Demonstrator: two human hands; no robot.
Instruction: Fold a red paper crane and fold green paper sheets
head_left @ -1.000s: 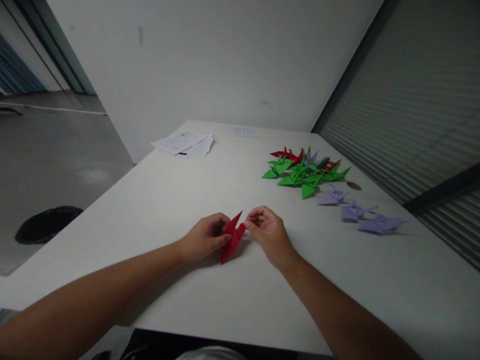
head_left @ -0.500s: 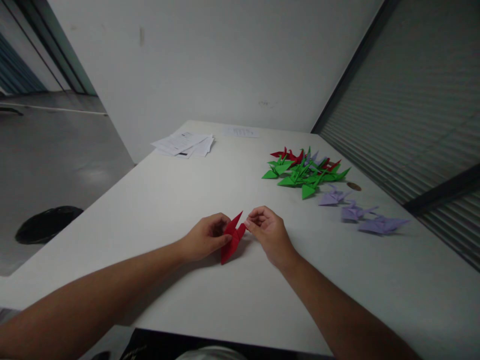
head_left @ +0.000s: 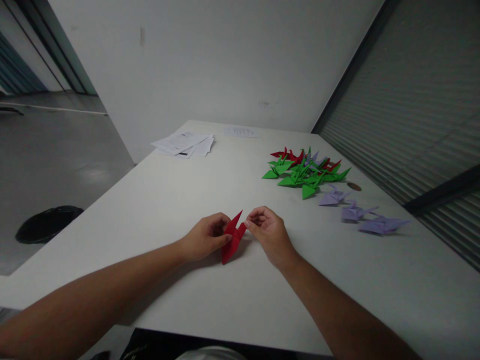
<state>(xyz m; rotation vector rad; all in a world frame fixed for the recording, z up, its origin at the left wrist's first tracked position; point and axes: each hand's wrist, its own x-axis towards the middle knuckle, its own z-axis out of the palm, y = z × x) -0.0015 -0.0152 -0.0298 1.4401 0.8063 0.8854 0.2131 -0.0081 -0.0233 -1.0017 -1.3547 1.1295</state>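
Red folded paper forms an origami crane [head_left: 234, 239], crisp and sharp-pointed, held between both hands over the white bench [head_left: 150, 240]. The left hand [head_left: 205, 237] has a closed grip, its curled fingers hiding part of the crane. The right hand [head_left: 269, 235] pinches the paper's upper edge. Whether the lower point touches the bench is hard to make out. Farther off lie a heap of green and red paper cranes [head_left: 303, 175], a row of lilac cranes [head_left: 356, 212] and loose printed sheets [head_left: 182, 144].
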